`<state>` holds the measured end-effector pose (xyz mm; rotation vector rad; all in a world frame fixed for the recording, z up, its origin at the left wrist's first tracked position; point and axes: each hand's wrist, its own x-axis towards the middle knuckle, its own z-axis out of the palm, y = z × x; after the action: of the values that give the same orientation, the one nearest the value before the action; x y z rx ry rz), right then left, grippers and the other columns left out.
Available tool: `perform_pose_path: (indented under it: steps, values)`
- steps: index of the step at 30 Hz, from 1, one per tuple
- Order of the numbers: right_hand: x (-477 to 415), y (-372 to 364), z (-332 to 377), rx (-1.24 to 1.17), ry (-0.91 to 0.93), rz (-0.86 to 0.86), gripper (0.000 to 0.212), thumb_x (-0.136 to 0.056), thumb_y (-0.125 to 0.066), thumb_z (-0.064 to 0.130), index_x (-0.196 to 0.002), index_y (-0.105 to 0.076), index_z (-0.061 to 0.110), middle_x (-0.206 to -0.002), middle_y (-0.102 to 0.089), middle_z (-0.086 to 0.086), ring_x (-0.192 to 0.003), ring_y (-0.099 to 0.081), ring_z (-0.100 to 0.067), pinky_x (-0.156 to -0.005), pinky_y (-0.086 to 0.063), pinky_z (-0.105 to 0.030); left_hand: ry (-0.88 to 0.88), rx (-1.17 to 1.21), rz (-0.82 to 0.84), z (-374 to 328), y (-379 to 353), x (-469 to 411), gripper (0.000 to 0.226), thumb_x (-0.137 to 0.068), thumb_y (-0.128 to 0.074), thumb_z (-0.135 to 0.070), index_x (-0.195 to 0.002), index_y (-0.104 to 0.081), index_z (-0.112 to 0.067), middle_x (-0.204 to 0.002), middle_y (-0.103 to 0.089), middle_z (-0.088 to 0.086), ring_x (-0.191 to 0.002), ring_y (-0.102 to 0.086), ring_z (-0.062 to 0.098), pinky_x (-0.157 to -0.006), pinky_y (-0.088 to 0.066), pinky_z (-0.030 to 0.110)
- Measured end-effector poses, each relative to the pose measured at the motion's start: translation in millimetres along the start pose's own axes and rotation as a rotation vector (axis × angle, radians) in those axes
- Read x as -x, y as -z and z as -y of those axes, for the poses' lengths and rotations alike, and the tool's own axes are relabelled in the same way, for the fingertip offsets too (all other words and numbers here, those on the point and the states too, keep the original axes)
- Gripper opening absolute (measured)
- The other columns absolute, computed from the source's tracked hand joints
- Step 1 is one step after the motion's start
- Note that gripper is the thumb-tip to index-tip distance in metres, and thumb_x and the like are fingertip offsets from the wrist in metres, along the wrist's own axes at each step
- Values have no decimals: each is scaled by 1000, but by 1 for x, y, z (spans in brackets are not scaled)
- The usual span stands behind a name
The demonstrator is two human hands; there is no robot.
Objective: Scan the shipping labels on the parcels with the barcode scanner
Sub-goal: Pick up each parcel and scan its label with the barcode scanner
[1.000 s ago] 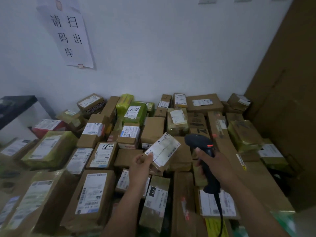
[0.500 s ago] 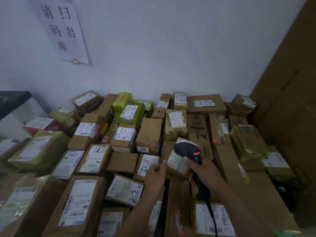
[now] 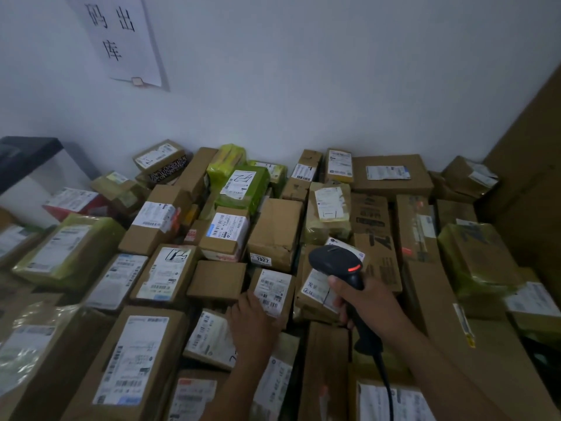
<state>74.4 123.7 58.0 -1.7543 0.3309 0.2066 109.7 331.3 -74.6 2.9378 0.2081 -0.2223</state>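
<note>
Parcels with white shipping labels are piled against the wall. My right hand (image 3: 364, 308) is shut on the handle of the black barcode scanner (image 3: 334, 259), whose red light glows on its head. The scanner hangs over a brown parcel (image 3: 315, 291) lying in the pile, hiding part of that parcel's label. Just left of it lies a small brown parcel (image 3: 273, 290) with a barcode label facing up. My left hand (image 3: 252, 325) grips its near left corner, with the fingers down its left side. The scanner's cable (image 3: 385, 387) runs down toward me.
A paper sign (image 3: 121, 41) hangs on the white wall. A black-topped unit (image 3: 24, 156) stands at the left, and a tall cardboard sheet (image 3: 534, 177) closes the right side. Green wrapped parcels (image 3: 243, 186) lie among the brown boxes.
My left hand set down the parcel it held up to the scanner and moved left onto the small parcel beside it. The scanner came down lower over the pile.
</note>
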Motion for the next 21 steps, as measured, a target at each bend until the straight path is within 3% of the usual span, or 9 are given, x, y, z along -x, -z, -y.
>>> perform_pose_path:
  steps: [2,4,7,9,11,14,18,21]
  values:
    - [-1,0,0,14,5,8,31,-90,-66,37,-79,-65,8,-68,-69,-13,-51,-63,-21,-50,-51,-29,52,-34,14,0,-6,-3,112,-75,-48,-84,-151,-23,-6,-147,-45,9,-136,-41,23,-119,-13,41]
    - [-1,1,-1,9,5,10,29,-91,-66,36,-79,-65,9,-66,-69,-8,-50,-62,-19,-49,-51,-29,79,-41,47,1,-4,-9,112,-72,-51,-85,-148,-30,-6,-141,-52,8,-132,-46,23,-118,-16,41]
    - [-1,2,-1,-21,1,13,29,-91,-66,35,-80,-65,8,-67,-68,-8,-50,-61,-20,-49,-50,-30,77,39,81,6,7,-19,77,-73,-61,-75,-126,-52,-20,-125,-62,1,-120,-54,20,-109,-26,40]
    - [-1,3,0,-43,-7,12,30,-91,-66,34,-81,-64,7,-68,-68,-10,-50,-61,-20,-48,-50,-30,34,131,83,12,13,-21,54,-75,-67,-65,-111,-58,-27,-114,-66,-6,-112,-58,15,-105,-29,40]
    - [-1,3,0,-64,-23,4,29,-92,-65,33,-81,-64,6,-68,-68,-8,-50,-61,-20,-48,-49,-29,4,270,71,20,16,-22,43,-76,-74,-53,-110,-59,-30,-110,-67,-10,-109,-59,13,-104,-27,38]
    - [-1,0,2,-85,-30,6,32,-92,-64,33,-83,-64,3,-67,-67,-8,-49,-60,-19,-47,-48,-29,17,470,86,30,20,-22,52,-77,-78,-41,-124,-58,-27,-117,-66,-8,-116,-55,17,-109,-26,37]
    - [-2,-5,5,-72,-22,9,32,-93,-64,33,-81,-63,3,-61,-65,-3,-47,-59,-16,-46,-48,-25,18,647,181,33,26,-23,45,-80,-77,-42,-115,-48,-41,-102,-60,-18,-112,-51,15,-111,-34,47]
    - [-2,-6,6,-71,-33,3,30,-92,-64,34,-81,-64,5,-63,-66,-3,-47,-59,-15,-46,-49,-24,3,670,260,28,32,-27,43,-82,-74,-45,-110,-42,-41,-97,-57,-20,-107,-57,15,-110,-36,49]
